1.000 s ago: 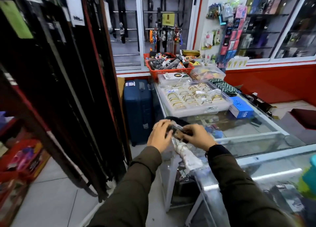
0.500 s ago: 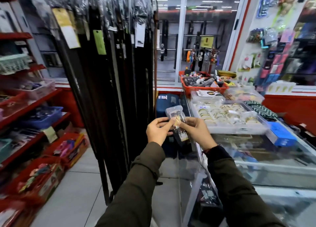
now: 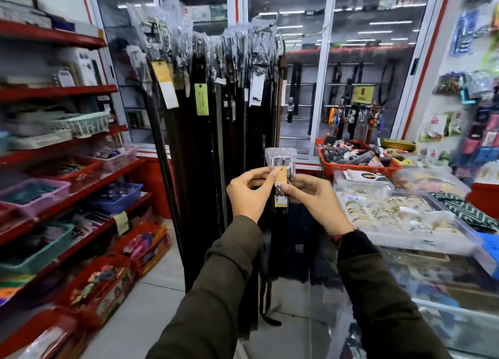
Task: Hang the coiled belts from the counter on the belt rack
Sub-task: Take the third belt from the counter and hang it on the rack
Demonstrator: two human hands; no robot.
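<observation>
The belt rack [image 3: 216, 120] filled the middle of the room, hung thick with dark belts, plastic-wrapped buckles and paper tags along its top. A second earlier the person had been bent over the glass counter [image 3: 421, 285] to the right of the rack, both hands working at something on its edge; half a second earlier they had already turned to the rack with the piece raised. By this moment they faced the rack square on, hands up in front of its lower half. My read: pickup finished, carry finished, hanging not yet done.

Right of the rack, on the counter, sat a clear tray of bangles [image 3: 388, 212] and, further back, a red basket [image 3: 356, 161] of odds and ends. No other coiled belts could be made out on the counter from here.

The belt [image 3: 280, 169] was held up in front of the rack, well below its top hooks. Its bagged buckle stood above the fingers, a tan tag hung at the pinch, and a dark strap trailed down below.

The left hand [image 3: 249, 189] was closed on the belt from the left, thumb and forefinger pinching at the tag. The right hand [image 3: 310, 196] was closed on it from the right, just under the buckle. So the belt sat between both grips, buckle end uppermost.
</observation>
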